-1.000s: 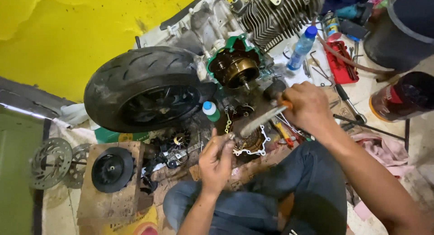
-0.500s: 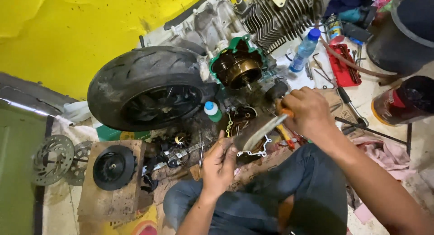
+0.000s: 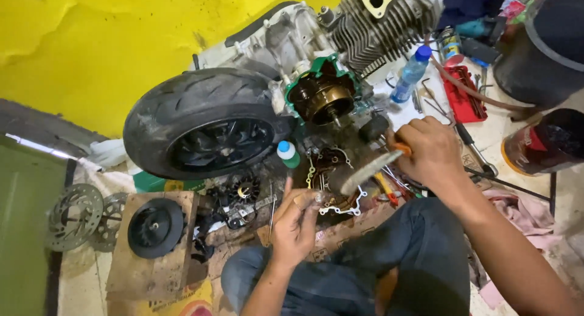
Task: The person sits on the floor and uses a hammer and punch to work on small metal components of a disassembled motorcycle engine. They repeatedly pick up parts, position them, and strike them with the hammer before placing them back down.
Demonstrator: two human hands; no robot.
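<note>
Below the engine (image 3: pixel 316 97), the right hand (image 3: pixel 429 152) grips a file (image 3: pixel 371 170). The left hand (image 3: pixel 295 222) pinches a small metal part (image 3: pixel 321 197) just beside the tyre (image 3: pixel 201 118).

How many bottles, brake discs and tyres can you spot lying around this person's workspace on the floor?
Bottles: 2, a clear water bottle and a small green bottle
Brake discs: 2, a front disc and a second disc behind it
Tyres: 1, the black tyre
Total: 5

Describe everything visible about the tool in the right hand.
The tool is a flat, grey, blade-like piece, blurred, with an orange handle showing at the fist. The right hand grips that handle. The blade slants down and left toward a small part pinched in the fingers of the left hand, above a pale gasket.
</note>
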